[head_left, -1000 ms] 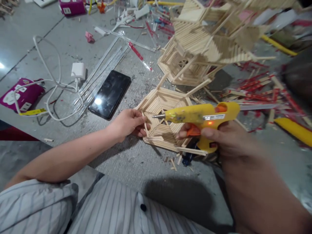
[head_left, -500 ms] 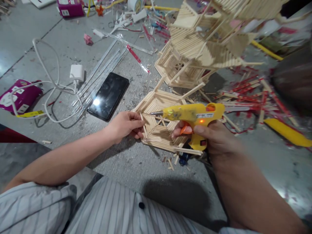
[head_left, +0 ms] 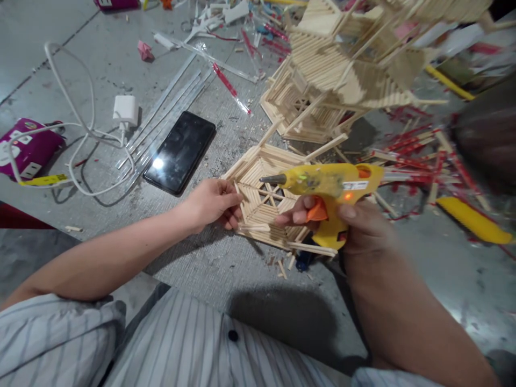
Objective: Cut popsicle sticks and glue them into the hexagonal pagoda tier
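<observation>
Gluing seemed in hand: the left hand pinched the stick frame rim, the right hand gripped the glue gun, whose nozzle wanted careful aim.

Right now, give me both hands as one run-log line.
left hand: holding edge of stick frame | right hand: gripping yellow glue gun | indicator: lit | nozzle: pointing leftward

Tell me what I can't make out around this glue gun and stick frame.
All in the head view:
Stick frame: right part hidden behind the glue gun and right hand.
Nozzle: too small to tell whether glue is coming out.
White label: too small to read.
Blue thing: partly hidden by the frame's sticks.
Taller stick structure: cut off by the top edge.
Dark object: blurred, cut off at right.
</observation>
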Action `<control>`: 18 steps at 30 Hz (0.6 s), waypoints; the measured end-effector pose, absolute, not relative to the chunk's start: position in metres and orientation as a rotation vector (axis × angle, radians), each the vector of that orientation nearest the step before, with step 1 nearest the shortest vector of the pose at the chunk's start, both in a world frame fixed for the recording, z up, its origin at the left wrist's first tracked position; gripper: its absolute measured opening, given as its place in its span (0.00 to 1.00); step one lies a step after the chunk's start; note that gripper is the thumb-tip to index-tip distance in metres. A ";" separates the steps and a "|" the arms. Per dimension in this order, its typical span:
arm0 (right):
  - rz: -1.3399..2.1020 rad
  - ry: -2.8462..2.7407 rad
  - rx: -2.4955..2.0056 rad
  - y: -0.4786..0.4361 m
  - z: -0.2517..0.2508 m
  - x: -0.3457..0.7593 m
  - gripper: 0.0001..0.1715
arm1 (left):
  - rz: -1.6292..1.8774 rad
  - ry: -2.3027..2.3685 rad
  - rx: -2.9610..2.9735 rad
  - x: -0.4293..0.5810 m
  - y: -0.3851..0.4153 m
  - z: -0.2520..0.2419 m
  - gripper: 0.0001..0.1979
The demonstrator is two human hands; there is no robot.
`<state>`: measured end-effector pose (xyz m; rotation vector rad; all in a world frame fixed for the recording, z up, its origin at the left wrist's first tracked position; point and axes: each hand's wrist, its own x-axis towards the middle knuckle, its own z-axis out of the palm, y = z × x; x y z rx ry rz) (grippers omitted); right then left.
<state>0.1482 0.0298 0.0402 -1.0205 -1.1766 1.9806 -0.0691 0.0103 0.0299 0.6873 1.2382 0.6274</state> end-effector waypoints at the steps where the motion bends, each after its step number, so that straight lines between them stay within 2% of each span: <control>1: 1.996 -1.186 -1.024 0.030 0.040 0.147 0.18 | 0.633 1.234 0.688 -0.068 0.010 0.030 0.11; 7: 2.047 -1.212 -1.055 0.029 0.036 0.143 0.22 | 0.624 1.246 0.693 -0.068 0.010 0.031 0.10; 18: 2.053 -1.208 -0.934 0.037 0.020 0.147 0.17 | 0.586 1.273 0.793 -0.071 0.011 0.030 0.14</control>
